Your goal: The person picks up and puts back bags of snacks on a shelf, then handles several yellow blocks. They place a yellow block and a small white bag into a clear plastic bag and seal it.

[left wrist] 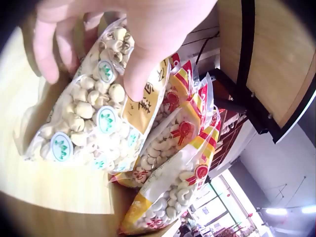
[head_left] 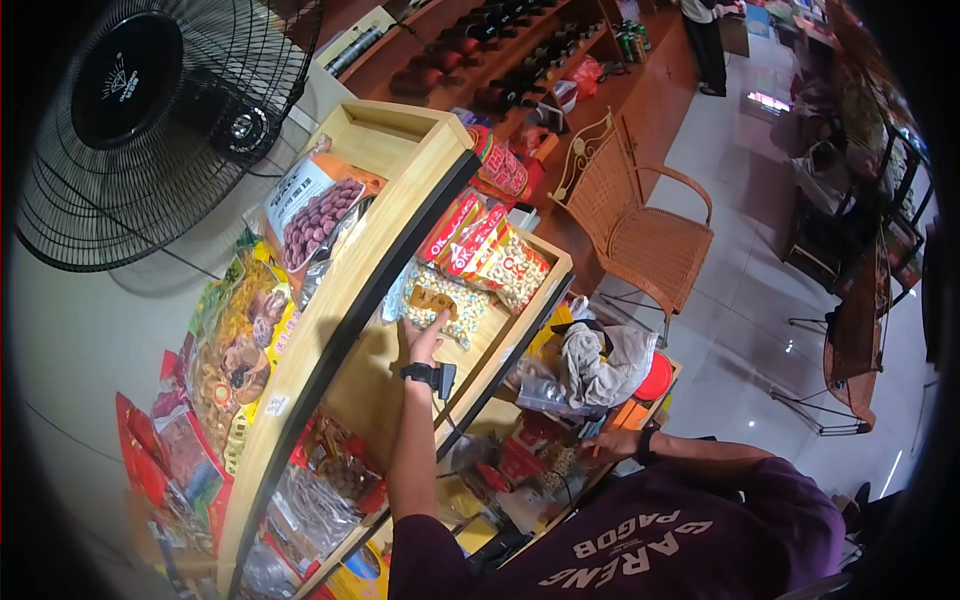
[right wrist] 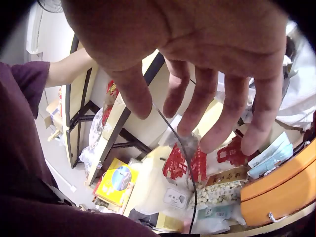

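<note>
My left hand (head_left: 424, 342) is at a clear bag of lotus seeds (left wrist: 81, 116) on the wooden shelf tier, its thumb (left wrist: 138, 74) lying across the tan label and its fingers along the bag's far edge. The bag has white and green leaf prints and stands tilted in the left wrist view. Against it lean red-and-yellow bags of pale nuts (left wrist: 173, 192), also seen as OK-marked bags (head_left: 480, 245) in the head view. My right hand (right wrist: 197, 54) hangs with loosely bent fingers over the lower tier, nothing in its grasp. A dark cable (right wrist: 190, 168) runs below its fingers.
Packaged dried goods (head_left: 245, 350) fill the upper tier, with a black fan (head_left: 150, 100) behind. Below are a grey cloth (head_left: 595, 365), a red lid (head_left: 655, 377) and an orange case (right wrist: 279, 190). A wicker chair (head_left: 645, 235) stands beyond; another person (head_left: 707, 45) is far back.
</note>
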Action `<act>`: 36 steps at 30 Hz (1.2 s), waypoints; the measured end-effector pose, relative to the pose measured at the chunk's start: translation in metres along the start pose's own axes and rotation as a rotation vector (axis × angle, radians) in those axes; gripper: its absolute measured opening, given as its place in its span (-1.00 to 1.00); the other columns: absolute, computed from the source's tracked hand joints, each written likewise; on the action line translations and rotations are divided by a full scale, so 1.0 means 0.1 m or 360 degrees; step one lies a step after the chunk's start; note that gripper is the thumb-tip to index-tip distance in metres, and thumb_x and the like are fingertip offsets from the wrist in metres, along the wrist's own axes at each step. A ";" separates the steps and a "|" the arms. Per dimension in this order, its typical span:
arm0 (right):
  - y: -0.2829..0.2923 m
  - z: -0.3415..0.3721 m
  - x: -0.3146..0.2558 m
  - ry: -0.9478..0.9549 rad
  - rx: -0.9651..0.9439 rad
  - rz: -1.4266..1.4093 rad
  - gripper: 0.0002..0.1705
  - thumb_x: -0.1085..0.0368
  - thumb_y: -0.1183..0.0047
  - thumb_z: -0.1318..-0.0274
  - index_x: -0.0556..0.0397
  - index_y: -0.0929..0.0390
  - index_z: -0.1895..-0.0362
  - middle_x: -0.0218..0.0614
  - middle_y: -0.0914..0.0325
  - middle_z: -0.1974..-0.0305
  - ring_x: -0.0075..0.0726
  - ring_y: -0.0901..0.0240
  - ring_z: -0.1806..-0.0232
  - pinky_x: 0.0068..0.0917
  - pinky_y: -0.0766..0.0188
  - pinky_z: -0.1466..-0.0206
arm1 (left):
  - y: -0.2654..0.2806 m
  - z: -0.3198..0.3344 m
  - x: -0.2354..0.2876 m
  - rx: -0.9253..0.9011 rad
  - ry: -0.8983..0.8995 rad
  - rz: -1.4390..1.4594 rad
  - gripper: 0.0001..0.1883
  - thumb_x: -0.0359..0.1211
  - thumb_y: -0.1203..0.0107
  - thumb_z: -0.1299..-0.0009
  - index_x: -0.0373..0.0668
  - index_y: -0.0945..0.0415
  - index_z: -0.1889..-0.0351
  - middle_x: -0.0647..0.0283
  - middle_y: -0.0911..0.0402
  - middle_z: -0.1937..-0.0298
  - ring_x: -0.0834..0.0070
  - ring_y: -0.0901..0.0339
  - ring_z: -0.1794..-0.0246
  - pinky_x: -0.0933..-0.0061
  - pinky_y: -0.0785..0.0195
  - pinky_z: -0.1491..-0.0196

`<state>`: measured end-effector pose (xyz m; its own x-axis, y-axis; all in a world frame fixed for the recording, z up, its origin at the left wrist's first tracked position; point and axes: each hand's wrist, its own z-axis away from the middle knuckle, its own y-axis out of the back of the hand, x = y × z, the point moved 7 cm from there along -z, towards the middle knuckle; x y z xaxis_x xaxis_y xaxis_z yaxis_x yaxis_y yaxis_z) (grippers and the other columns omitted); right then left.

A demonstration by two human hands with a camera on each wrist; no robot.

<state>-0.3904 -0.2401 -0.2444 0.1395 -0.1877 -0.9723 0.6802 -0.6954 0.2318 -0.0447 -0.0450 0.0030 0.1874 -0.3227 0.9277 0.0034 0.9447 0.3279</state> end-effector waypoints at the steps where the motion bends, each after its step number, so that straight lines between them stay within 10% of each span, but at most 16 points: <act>1: 0.01 0.00 0.01 -0.0018 -0.0009 -0.0008 -0.51 -0.07 -0.12 -0.37 -0.07 -0.54 -0.21 -0.23 -0.67 0.06 -0.18 -0.61 0.05 -0.26 -0.49 -0.03 | -0.01 -0.01 -0.02 -0.0033 -0.0018 0.0056 -0.07 -0.29 -0.55 -0.20 0.05 -0.16 -0.46 0.25 -0.50 -0.35 0.32 -0.49 -0.31 -0.03 -0.37 -0.15; 17: -0.02 -0.05 0.11 -0.0092 -0.0070 0.0020 -0.54 0.05 -0.08 -0.38 -0.01 -0.53 -0.22 -0.11 -0.67 0.06 -0.08 -0.63 0.01 -0.21 -0.50 -0.06 | -0.14 0.29 -0.21 -0.0288 -0.0164 -0.0040 -0.21 -0.36 -0.51 -0.25 -0.14 -0.26 -0.38 0.16 -0.64 -0.14 0.35 -0.70 -0.01 0.26 -0.63 0.10; 27: 0.01 -0.19 -0.21 -0.0006 -0.0132 0.0093 -0.60 0.09 -0.10 -0.41 -0.07 -0.52 -0.23 -0.23 -0.73 0.12 -0.20 -0.69 0.08 -0.24 -0.57 0.00 | -0.11 0.64 -0.38 -0.0045 -0.0026 -0.0076 0.03 -0.08 -0.45 -0.33 -0.14 0.04 -0.59 -0.08 -0.22 -0.52 0.14 -0.32 -0.45 -0.01 -0.42 -0.28; 33: 0.05 -0.25 -0.48 -0.0133 -0.0260 -0.0127 -0.61 0.19 -0.15 -0.39 0.05 -0.50 -0.20 -0.29 -0.71 0.05 -0.34 -0.65 0.08 -0.33 -0.57 0.06 | 0.23 1.83 -0.55 0.0323 -0.0527 0.0417 -0.54 -0.39 -0.27 -0.47 -0.08 -0.38 -0.29 0.26 -0.50 -0.16 0.55 -0.54 -0.02 0.41 -0.47 -0.08; 36: -0.01 -0.34 -0.41 -0.0335 -0.0309 -0.0076 -0.57 0.13 -0.17 -0.36 0.06 -0.51 -0.20 -0.24 -0.70 0.02 -0.27 -0.65 0.04 -0.31 -0.57 0.00 | 0.30 2.57 -1.03 0.0238 -0.0145 0.0651 -0.73 -0.41 -0.22 -0.50 -0.11 -0.48 -0.12 0.31 -0.59 0.04 0.58 -0.56 0.09 0.45 -0.49 0.04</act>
<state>-0.3723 -0.2076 -0.2059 -0.0344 -0.3117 -0.9496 0.8102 -0.5650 0.1561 -0.3166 0.0016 -0.0365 0.0566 0.0658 0.9962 -0.1964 0.9791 -0.0535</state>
